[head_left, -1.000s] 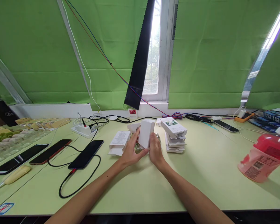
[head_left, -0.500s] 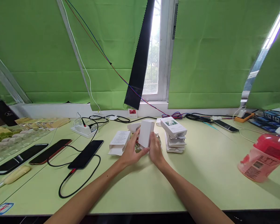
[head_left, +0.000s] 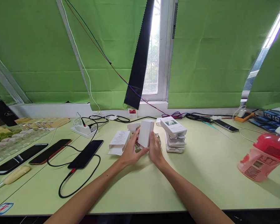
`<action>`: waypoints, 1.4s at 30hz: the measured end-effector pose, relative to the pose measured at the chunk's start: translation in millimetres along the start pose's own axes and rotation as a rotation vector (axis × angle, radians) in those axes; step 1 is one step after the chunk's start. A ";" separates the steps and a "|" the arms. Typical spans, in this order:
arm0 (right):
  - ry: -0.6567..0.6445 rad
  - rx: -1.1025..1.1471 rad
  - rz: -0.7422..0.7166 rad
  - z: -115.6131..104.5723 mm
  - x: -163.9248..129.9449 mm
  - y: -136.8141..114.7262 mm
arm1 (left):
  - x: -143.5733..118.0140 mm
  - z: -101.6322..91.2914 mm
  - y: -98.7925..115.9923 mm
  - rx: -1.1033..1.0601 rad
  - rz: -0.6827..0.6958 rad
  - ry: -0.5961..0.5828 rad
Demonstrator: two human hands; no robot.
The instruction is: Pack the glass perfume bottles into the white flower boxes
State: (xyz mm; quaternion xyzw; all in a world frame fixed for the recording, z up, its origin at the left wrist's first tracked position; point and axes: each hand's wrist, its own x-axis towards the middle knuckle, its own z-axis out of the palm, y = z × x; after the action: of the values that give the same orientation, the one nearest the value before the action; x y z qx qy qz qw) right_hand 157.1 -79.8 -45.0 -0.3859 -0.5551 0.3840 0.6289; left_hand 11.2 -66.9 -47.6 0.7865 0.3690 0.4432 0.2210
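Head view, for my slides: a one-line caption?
Left hand and right hand hold a white box beside a box stack.

Two slim forearms here, left forearm [head_left: 95,184] and right forearm [head_left: 185,186], both bare from the front edge of the tabletop [head_left: 140,199] — and there, a small dark spot [head_left: 107,175] marks the left one! Both narrow toward the wrists — left hand [head_left: 130,151], right hand [head_left: 156,151], each bare too.
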 end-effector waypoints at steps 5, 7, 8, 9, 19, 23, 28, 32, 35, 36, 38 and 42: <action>0.002 -0.004 0.007 -0.1 0.3 0.1 | 0.0 0.6 -0.3 -0.016 0.004 0.002; -0.003 0.003 -0.002 -0.1 0.3 0.3 | -0.1 0.7 0.2 -0.026 0.000 -0.002; -0.004 0.009 -0.006 -0.1 0.3 0.3 | -0.1 0.8 0.5 -0.030 -0.003 -0.004; -0.005 0.015 -0.009 0.0 0.4 0.3 | -0.1 0.8 0.8 -0.034 -0.004 -0.006; 0.010 0.004 -0.015 -0.5 -0.2 -0.6 | 0.5 0.6 0.1 -0.029 -0.006 -0.001; 0.010 0.001 -0.006 -0.2 0.7 0.6 | 0.3 0.2 0.4 -0.034 -0.009 0.001; -0.001 0.013 0.022 0.1 1.7 2.4 | 0.6 0.5 2.1 -0.035 -0.012 -0.002; 0.004 0.005 0.019 -0.1 1.4 1.9 | 1.0 0.8 2.9 -0.047 -0.018 -0.007; 0.016 -0.001 0.011 -0.4 1.0 0.1 | 1.4 1.0 3.4 -0.059 -0.018 -0.011; 0.017 0.000 0.010 -0.6 0.9 -0.5 | 1.5 1.1 3.6 -0.059 -0.018 -0.009; 0.014 0.003 0.014 -0.7 0.7 -1.2 | 1.7 1.1 4.1 -0.054 -0.019 -0.003; 0.003 0.000 0.023 -0.9 0.9 -1.2 | 2.1 0.9 5.6 -0.049 -0.018 0.005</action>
State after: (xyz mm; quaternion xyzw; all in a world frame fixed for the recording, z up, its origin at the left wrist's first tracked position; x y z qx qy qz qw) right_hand 158.2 -79.5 -43.7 -0.3928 -0.5496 0.3904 0.6255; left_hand 14.9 -68.9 -43.1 0.7765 0.3656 0.4520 0.2432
